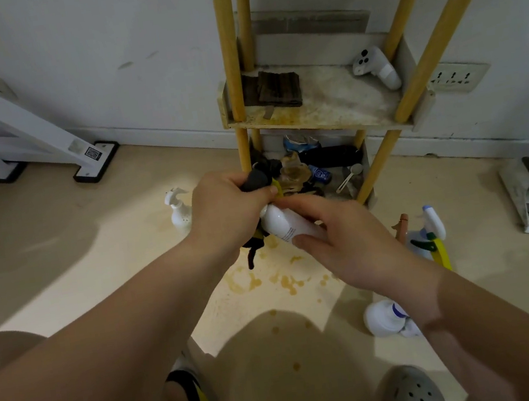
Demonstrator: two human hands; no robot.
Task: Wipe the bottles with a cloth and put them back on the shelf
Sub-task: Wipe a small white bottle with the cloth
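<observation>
The right hand (339, 237) is curling its fingers round the low end of the white bottle (279, 220), just in front of the shelf (329, 113), while the left hand (230, 205) is squeezing the dark cloth (253, 178) over its top end, which is pointing up and left.

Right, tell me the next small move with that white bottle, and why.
Probably draw the dark cloth down along the white bottle. The left hand grips the cloth bunched at the bottle's far end, the right hand holds its near end, and the body between them is uncovered.
</observation>
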